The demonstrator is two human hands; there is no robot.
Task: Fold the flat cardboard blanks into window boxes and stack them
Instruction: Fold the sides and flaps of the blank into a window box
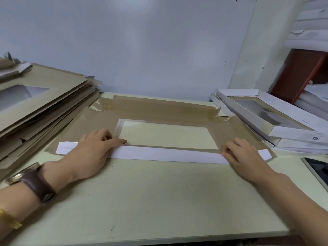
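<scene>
A flat brown cardboard blank (156,110) with a clear window (168,135) lies in the middle of the table. Its near flap (159,154) is folded over and shows its white side. My left hand (92,150) presses on the left end of that flap, fingers stretched toward the window's corner. My right hand (243,155) presses the flap's right end with relaxed fingers. The far flap of the blank is folded over too, brown side up.
A tall pile of flat blanks (40,103) fills the left side. Folded white window boxes (276,121) are stacked at the right. A tablet or phone (317,169) lies at the right table edge. A pale wall stands close behind.
</scene>
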